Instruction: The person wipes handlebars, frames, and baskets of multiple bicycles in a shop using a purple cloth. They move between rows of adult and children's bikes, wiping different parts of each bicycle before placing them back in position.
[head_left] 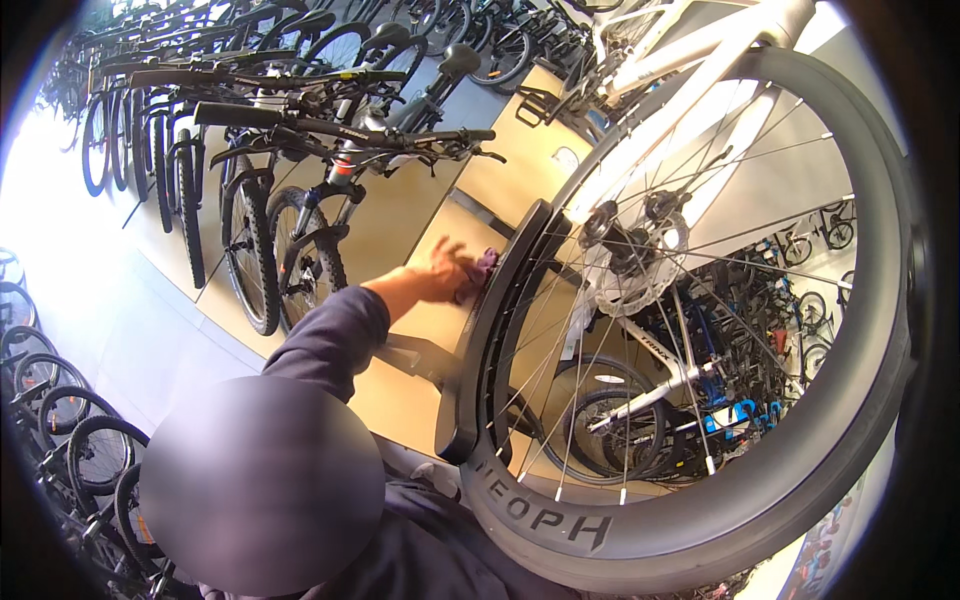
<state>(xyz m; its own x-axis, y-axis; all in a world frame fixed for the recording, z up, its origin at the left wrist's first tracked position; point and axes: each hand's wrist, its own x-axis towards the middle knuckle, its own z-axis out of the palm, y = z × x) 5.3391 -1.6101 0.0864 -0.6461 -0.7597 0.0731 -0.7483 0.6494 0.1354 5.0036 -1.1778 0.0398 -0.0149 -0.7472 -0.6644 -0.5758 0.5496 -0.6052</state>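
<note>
Neither of my hands shows in the head view. At the lower left is another person, whose dark sleeve [330,330] stretches up and to the right. That person's hand [435,275], smeared by motion, has a small purple cloth [485,264] at its fingers, beside a long black curved holder [500,310]. The holder lies along the left side of a large bicycle wheel [560,530] with a deep black rim, thin spokes and a disc brake rotor [645,250]. The wheel sits in the pale frame [710,60] of a bicycle.
Mountain bikes [340,150] stand in a row at the upper left, handlebars toward me. More bicycle wheels [100,450] line the lower left edge. Beneath the large wheel lies a tan floor [410,390] with dark strips. Several further bikes [640,420] show through its spokes.
</note>
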